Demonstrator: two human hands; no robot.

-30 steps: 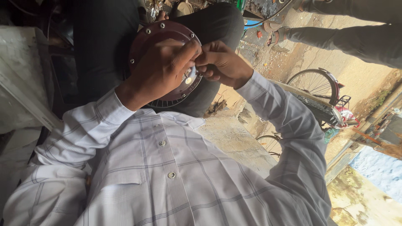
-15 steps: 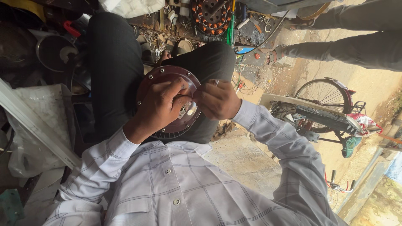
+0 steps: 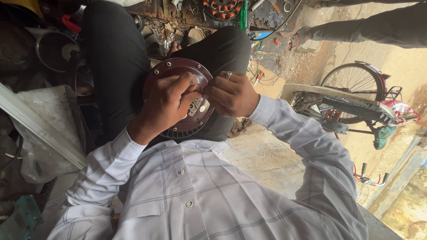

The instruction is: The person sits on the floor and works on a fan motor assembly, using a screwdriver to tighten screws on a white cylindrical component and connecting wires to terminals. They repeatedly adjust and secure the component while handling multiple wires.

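A round maroon motor housing (image 3: 171,69) with screws around its rim rests on my lap, against my dark trousers (image 3: 113,66). My left hand (image 3: 167,106) lies across its face, fingers pinched at the silvery centre hub (image 3: 199,106). My right hand (image 3: 231,94), with a ring on one finger, is curled against the housing's right side, and its fingertips meet my left hand's at the hub. Any small part between the fingers is hidden. My white checked shirt sleeves (image 3: 298,133) fill the lower frame.
A copper-wound stator (image 3: 222,8), tools and loose scraps lie on the ground beyond my knees. A metal pot (image 3: 51,51) and plastic-wrapped sheets (image 3: 44,129) are at the left. Bicycles (image 3: 356,102) stand at the right; another person's legs and sandalled foot (image 3: 302,35) are at the top right.
The view has swung and pulled back, showing more of the ground clutter and the bicycles. Both hands stay on the housing, working at its centre.
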